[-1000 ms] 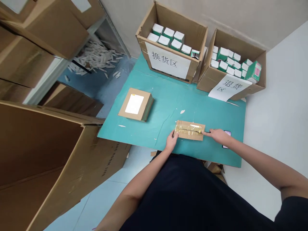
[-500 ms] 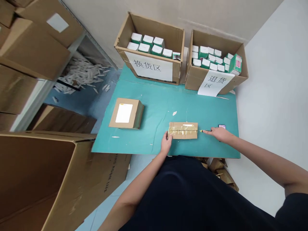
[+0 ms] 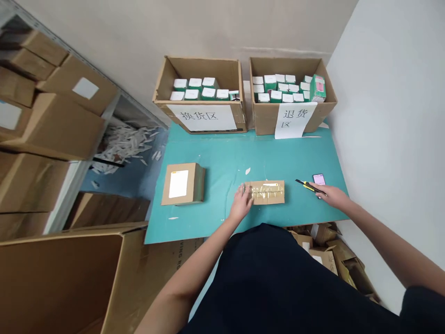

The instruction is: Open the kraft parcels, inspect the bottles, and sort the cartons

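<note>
A small taped cardboard box (image 3: 267,192) lies flat on the green table, its clear tape shining along a seam that runs lengthwise. My left hand (image 3: 241,202) grips the left end of this box, fingers bent over its edge. To the box's right, a yellow and black utility knife (image 3: 308,185) points away to the left, clear of the cardboard. My right hand (image 3: 333,196) has its fingers closed on the knife's rear end, low over the table. A phone (image 3: 318,179) lies just beyond that hand, which partly covers it.
A labelled cardboard box (image 3: 178,183) stands on the table's left side. Along the back are two open cartons, a left one (image 3: 245,118) and a right one (image 3: 264,123), holding green-and-white packs. A large open carton (image 3: 130,278) stands at lower left, beside shelves of boxes.
My right hand has drawn the knife away from the box's right end, and the knife now lies more slanted. My left hand has shifted further over the box's left end. The camera view has turned.
</note>
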`<state>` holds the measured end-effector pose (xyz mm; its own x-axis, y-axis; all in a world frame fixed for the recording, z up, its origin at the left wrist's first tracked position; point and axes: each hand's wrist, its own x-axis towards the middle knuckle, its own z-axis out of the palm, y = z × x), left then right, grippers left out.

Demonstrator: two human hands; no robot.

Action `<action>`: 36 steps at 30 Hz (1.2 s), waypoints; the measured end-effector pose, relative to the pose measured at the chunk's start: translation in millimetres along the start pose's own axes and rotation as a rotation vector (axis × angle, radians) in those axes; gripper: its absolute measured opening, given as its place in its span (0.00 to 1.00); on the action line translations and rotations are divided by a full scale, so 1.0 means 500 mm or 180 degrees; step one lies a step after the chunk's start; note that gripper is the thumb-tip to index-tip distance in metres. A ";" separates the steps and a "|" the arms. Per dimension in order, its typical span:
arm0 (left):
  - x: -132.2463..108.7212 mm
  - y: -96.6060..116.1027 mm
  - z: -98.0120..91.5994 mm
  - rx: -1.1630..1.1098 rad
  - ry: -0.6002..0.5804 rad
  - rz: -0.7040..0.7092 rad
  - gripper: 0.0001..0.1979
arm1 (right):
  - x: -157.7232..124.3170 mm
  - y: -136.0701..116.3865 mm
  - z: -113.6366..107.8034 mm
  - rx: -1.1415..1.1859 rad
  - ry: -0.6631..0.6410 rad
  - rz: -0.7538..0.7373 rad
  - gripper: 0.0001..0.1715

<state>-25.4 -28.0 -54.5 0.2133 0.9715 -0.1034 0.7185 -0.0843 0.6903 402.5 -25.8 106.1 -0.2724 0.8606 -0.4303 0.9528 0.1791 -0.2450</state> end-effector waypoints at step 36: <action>0.116 0.051 -0.049 0.1479 -0.1543 0.1184 0.55 | 0.053 -0.134 0.302 0.4161 0.0253 0.1035 0.38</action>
<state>-10.8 31.8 -25.3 0.6849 0.6642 -0.2996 0.7243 -0.5753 0.3802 311.0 -87.0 -20.1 -0.0095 0.8100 -0.5863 0.1358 -0.5799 -0.8033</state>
